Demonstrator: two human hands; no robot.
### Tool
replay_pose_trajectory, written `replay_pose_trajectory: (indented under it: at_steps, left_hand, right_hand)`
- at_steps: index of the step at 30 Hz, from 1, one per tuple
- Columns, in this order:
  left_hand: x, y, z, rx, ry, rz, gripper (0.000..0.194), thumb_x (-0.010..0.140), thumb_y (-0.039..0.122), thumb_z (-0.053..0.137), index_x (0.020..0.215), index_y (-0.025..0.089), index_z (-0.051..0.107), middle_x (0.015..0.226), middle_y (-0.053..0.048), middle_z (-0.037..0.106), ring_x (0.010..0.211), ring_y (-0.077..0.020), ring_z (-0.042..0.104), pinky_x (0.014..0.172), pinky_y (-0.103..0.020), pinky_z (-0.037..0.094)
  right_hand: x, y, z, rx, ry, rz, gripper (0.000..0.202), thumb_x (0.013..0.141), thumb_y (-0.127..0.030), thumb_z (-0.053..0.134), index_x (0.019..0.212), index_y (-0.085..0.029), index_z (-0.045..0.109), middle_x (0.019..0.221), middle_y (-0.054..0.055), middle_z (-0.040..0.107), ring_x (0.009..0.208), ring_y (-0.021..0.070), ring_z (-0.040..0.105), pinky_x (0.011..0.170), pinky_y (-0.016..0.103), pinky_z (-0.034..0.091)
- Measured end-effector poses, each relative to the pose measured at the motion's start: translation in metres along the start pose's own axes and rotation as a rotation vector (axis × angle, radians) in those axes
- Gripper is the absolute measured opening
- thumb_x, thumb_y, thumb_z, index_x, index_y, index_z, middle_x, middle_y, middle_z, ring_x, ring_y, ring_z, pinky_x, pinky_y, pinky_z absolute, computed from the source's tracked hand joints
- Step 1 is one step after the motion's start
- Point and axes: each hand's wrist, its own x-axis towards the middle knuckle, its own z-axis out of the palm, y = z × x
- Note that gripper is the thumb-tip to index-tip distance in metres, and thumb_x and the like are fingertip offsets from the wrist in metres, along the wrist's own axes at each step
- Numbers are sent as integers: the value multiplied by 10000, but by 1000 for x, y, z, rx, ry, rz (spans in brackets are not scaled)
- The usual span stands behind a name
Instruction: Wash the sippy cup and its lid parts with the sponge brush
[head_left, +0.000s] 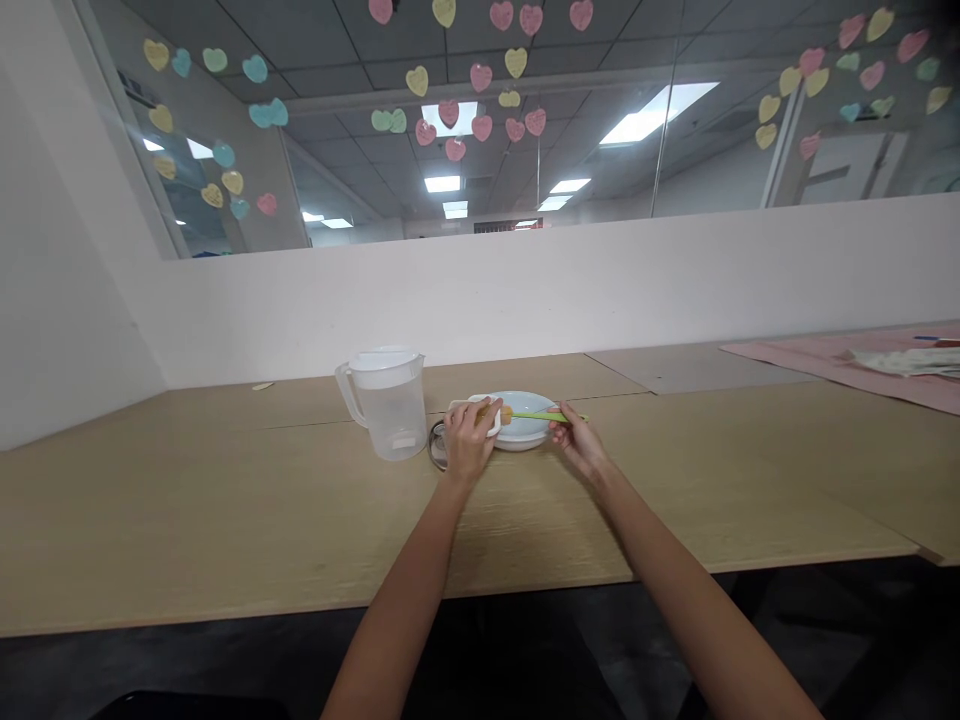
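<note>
My left hand (471, 437) is closed around a small white rounded container (495, 418), held at the left side of a white bowl (525, 432). Between finger and thumb, my right hand (576, 438) grips a thin tool with a green handle (536, 415). The tool's tan-orange head (506, 413) is at the white container's open side, near my left fingertips; its exact kind is unclear. Beside my left wrist is a round clear thing with a dark rim (436, 446), partly hidden by the hand.
A translucent plastic jug (390, 410) with a lid and handle stands left of my hands on the wooden table (225, 510). Far right, a pink cloth (810, 365) carries a white bundle (904, 360). Behind the table is a low white wall (525, 290) below glass with heart-shaped notes.
</note>
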Motion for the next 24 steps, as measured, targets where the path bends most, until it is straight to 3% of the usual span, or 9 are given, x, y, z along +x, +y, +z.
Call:
replay_pose_trajectory:
  at_steps: [16, 24]
  left_hand:
    - [-3, -6, 2, 29, -41, 14, 512, 751, 162, 619, 1240, 288, 534, 1176, -73, 609, 1009, -238, 529, 889, -388, 355]
    - [-2, -12, 4, 60, -70, -14, 506, 757, 111, 548, 1229, 295, 551, 1183, -69, 613, 1030, -247, 528, 905, -415, 366]
  right_hand:
    - [10, -2, -13, 84, 224, -56, 242, 799, -352, 612, 677, -159, 532, 417, -50, 513, 317, 31, 419, 301, 104, 356]
    - [23, -3, -39, 189, 312, -175, 307, 796, -355, 606, 642, -199, 391, 411, -108, 416, 301, 12, 376, 310, 82, 354]
